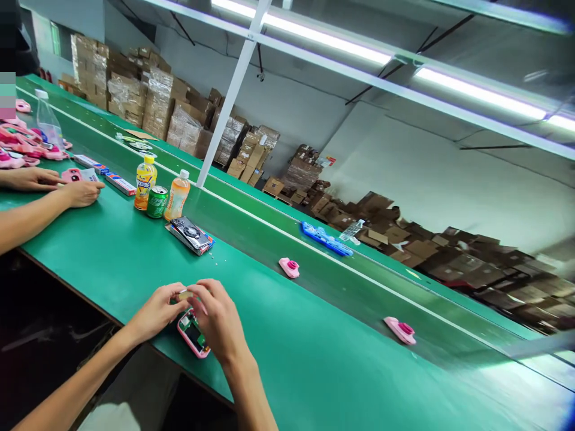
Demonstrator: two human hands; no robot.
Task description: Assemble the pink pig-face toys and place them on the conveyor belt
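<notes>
My left hand (158, 311) and my right hand (220, 320) meet over a pink device shell (193, 336) with a green circuit board showing inside it. The shell lies flat on the green table (112, 257) near its front edge. Both hands pinch a small pale part (183, 294) between their fingertips just above the shell. My right hand partly covers the shell's upper side.
Two orange drink bottles (144, 182) (176, 195), a green can (157, 202) and a stack of dark devices (191, 234) stand beyond my hands. Pink parts (289, 267) (399, 330) and a blue tray (326, 238) ride the conveyor. A co-worker's hands (79, 193) rest at the left.
</notes>
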